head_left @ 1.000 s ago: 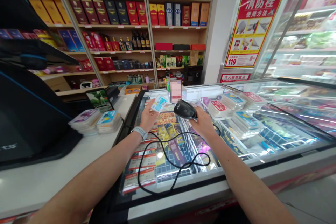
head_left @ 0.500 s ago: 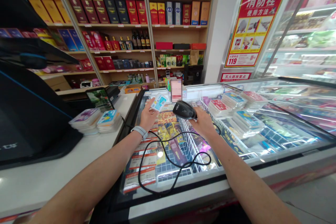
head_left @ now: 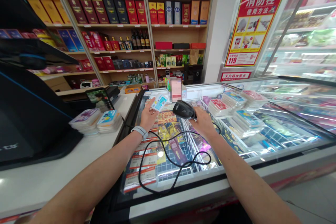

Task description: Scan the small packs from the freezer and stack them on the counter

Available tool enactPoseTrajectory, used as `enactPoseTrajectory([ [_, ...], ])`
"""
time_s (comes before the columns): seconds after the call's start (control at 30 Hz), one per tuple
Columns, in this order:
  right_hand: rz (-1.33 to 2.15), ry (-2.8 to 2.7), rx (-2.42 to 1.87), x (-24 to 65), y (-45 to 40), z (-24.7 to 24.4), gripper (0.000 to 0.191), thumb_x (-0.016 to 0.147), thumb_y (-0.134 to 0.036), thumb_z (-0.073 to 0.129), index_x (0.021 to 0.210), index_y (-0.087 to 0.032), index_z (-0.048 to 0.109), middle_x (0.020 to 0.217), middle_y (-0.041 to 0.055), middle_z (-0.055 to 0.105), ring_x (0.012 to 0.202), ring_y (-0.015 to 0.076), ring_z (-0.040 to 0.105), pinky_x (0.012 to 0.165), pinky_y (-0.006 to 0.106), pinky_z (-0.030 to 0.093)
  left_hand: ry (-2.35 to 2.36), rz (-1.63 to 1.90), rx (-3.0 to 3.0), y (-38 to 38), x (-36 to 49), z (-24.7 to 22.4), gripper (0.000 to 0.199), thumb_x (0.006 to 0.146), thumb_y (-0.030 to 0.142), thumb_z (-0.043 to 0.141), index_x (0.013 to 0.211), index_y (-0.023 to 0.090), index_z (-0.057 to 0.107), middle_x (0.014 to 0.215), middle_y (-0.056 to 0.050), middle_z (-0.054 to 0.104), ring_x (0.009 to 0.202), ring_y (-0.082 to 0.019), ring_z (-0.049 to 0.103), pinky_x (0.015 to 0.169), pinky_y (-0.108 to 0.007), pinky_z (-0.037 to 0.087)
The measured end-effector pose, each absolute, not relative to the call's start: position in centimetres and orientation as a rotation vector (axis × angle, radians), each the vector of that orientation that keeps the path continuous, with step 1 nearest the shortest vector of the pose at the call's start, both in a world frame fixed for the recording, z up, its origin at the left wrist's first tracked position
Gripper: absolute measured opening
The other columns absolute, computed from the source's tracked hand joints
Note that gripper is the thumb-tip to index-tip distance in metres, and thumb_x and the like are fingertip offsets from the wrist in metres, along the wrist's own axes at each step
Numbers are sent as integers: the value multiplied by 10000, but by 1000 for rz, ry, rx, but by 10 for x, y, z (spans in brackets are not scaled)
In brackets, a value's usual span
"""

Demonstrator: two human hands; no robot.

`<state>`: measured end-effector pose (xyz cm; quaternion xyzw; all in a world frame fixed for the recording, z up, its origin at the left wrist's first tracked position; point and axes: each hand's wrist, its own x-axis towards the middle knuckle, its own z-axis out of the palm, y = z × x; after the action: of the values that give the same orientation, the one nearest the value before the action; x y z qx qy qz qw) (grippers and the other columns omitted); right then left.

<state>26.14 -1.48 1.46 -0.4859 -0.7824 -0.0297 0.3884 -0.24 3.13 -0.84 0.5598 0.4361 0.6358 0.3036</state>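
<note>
Over the last second almost nothing shifts: the two hands hold nearly the same pose above the lid of the glass-topped freezer (head_left: 236, 182). The left hand (head_left: 148, 118), a grey-white watch on its wrist (head_left: 140, 132), pinches a pale blue packet (head_left: 159, 102) between thumb and fingers, up near the freezer's far end. The right hand (head_left: 204, 123) closes around a black handheld barcode scanner (head_left: 184, 110), its nose angled toward the packet, near but apart. A black cable (head_left: 168, 157) loops from the scanner across the lid. Stacked packs (head_left: 96, 120) sit on the table (head_left: 52, 168), lower left.
</note>
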Motion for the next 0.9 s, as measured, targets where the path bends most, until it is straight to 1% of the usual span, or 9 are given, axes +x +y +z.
enactPoseTrajectory([
  [0.23, -61, -1997, -1231, 261, -17, 16, 295, 769, -189, 546, 1063, -183, 563, 1026, 100, 643, 943, 268, 593, 822, 363, 456, 1147, 1690, 1483, 32, -3, -9, 775, 658, 37, 696, 1384, 232, 508, 1287, -91, 621, 853, -153, 674, 716, -229, 555],
  [0.43, -81, -2027, -1220, 262, -15, 15, 270, 774, -188, 539, 1044, -181, 553, 1003, 99, 640, 933, 264, 590, 812, 357, 450, 1143, 1689, 1465, 32, -2, -8, 774, 659, 30, 690, 1386, 221, 505, 1265, -91, 634, 888, -165, 674, 734, -232, 558],
  [0.67, -106, -2043, -1214, 261, -15, 15, 265, 784, -182, 534, 1049, -173, 550, 1006, 101, 641, 939, 262, 589, 805, 352, 440, 1133, 1689, 1491, 36, -5, -12, 778, 654, 32, 684, 1389, 204, 495, 1331, -103, 590, 893, -158, 677, 734, -218, 557],
  [0.9, -120, -2049, -1231, 261, -16, 15, 251, 782, -182, 531, 1033, -178, 547, 996, 100, 636, 931, 269, 585, 801, 363, 433, 1137, 1682, 1532, 36, -5, -12, 768, 664, 64, 679, 1393, 210, 484, 1335, -100, 588, 920, -167, 675, 738, -218, 555],
])
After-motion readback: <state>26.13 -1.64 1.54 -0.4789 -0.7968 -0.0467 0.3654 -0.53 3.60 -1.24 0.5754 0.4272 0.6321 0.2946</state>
